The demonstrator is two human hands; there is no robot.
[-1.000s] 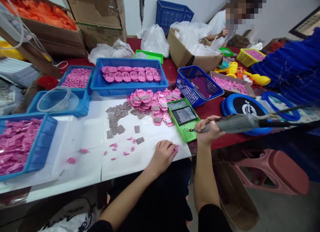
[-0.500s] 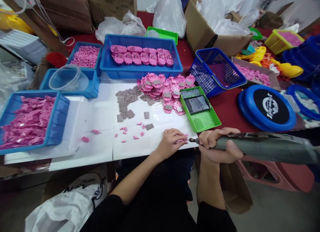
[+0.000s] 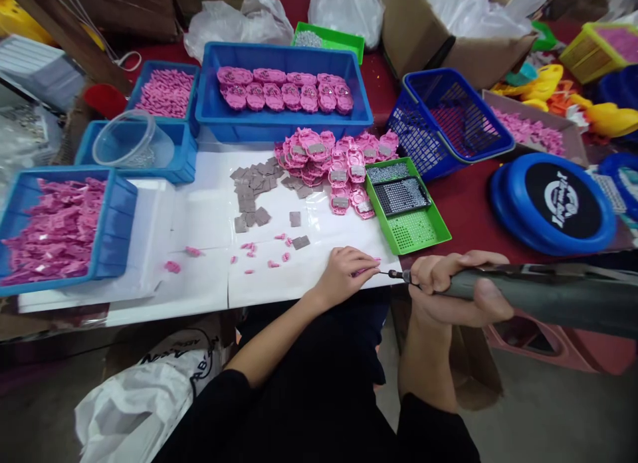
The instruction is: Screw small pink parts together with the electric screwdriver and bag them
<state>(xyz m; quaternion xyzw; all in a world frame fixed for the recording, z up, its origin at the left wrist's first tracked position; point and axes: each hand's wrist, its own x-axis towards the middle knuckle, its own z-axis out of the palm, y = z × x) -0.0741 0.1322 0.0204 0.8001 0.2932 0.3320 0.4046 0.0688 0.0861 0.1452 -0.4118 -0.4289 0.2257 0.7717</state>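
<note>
The left hand (image 3: 343, 276) rests at the near edge of the white-covered table (image 3: 199, 283), its grip pinched closed on a small pink plastic piece (image 3: 367, 270). The right hand (image 3: 451, 291) has its grip wrapped fully round a grey pen-shaped power tool (image 3: 538, 295), whose thin metal tip reaches that piece. Just beyond lie a green perforated plastic tray (image 3: 416, 227), a heap of pink plastic shells (image 3: 331, 161) and grey square pads (image 3: 252, 200).
</note>
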